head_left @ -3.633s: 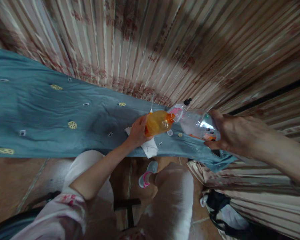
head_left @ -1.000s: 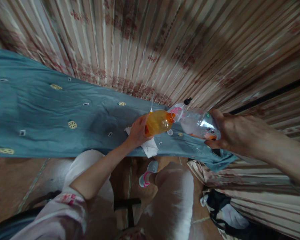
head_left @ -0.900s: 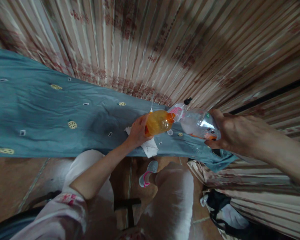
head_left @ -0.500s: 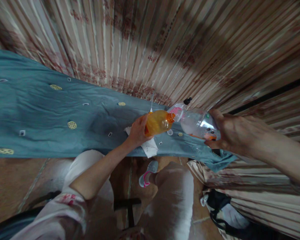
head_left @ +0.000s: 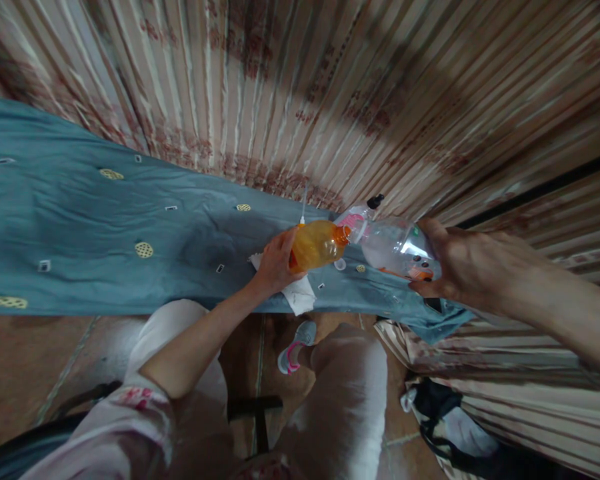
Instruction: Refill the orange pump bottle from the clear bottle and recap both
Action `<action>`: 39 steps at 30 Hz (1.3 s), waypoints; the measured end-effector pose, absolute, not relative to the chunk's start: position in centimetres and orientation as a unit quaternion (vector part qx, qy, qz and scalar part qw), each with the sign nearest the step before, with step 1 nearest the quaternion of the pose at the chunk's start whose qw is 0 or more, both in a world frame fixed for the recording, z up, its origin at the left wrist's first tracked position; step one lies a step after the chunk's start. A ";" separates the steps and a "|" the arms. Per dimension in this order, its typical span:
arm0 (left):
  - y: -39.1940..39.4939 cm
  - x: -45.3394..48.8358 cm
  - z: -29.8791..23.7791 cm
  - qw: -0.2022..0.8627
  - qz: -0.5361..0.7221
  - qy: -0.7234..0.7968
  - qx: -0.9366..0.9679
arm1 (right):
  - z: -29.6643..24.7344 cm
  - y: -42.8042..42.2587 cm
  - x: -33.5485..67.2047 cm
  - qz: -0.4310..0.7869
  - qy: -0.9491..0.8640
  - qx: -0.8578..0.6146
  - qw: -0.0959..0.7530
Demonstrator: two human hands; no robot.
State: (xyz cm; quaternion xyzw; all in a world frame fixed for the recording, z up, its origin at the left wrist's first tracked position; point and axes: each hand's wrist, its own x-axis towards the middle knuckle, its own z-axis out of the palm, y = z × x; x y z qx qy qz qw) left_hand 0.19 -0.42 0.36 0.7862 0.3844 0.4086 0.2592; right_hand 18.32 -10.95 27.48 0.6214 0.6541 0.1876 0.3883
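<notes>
1. Left hand (head_left: 276,261): centre of the frame, closed around the base end of the orange bottle (head_left: 318,245).
2. Right hand (head_left: 447,260): right of centre, fingers and thumb spread around the base end of the clear bottle (head_left: 395,247).
3. Bottle position: both lie sideways, necks facing each other, just right of the frame's centre. Whether the necks touch or only overlap in view cannot be told.
4. Clear bottle markings: a small green mark, dark dots and an orange patch near the base end. Any lettering is too small to read.
5. Second clear container (head_left: 354,219): just behind the necks; it carries pink print, illegible at this size. A black top (head_left: 375,201) shows at its upper right.
6. White tissue (head_left: 300,295): below the left hand, on the blue-green cloth (head_left: 130,220), which bears yellow ovals and small framed rectangles.
7. Small round clear piece (head_left: 340,265): on the cloth, below the orange bottle's neck.
8. Patterned curtain (head_left: 280,100): across the upper frame.
</notes>
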 end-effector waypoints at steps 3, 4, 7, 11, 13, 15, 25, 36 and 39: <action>-0.4 0.2 0.4 0.262 0.405 0.386 0.786 | 27.5 -11.0 18.4 0.190 0.653 0.621 0.390; -0.4 0.2 0.4 0.263 0.405 0.386 0.786 | 27.5 -11.0 18.5 0.187 0.652 0.621 0.392; -0.4 0.2 0.4 0.262 0.402 0.387 0.787 | 27.4 -11.0 18.7 0.184 0.650 0.622 0.395; -0.4 0.3 0.3 0.254 0.404 0.391 0.787 | 27.3 -11.0 18.9 0.197 0.654 0.618 0.389; -0.4 0.3 0.3 0.252 0.406 0.389 0.788 | 27.3 -11.1 19.0 0.198 0.661 0.613 0.384; -0.4 0.2 0.2 0.251 0.406 0.387 0.789 | 27.3 -11.1 19.2 0.199 0.667 0.610 0.379; -0.3 0.3 0.1 0.256 0.411 0.382 0.787 | 27.1 -11.2 19.3 0.199 0.663 0.618 0.373; -0.4 0.3 0.2 0.245 0.406 0.385 0.792 | 27.2 -11.1 19.0 0.187 0.649 0.626 0.389; -0.4 0.3 0.3 0.244 0.406 0.385 0.793 | 27.2 -11.1 18.9 0.191 0.651 0.624 0.389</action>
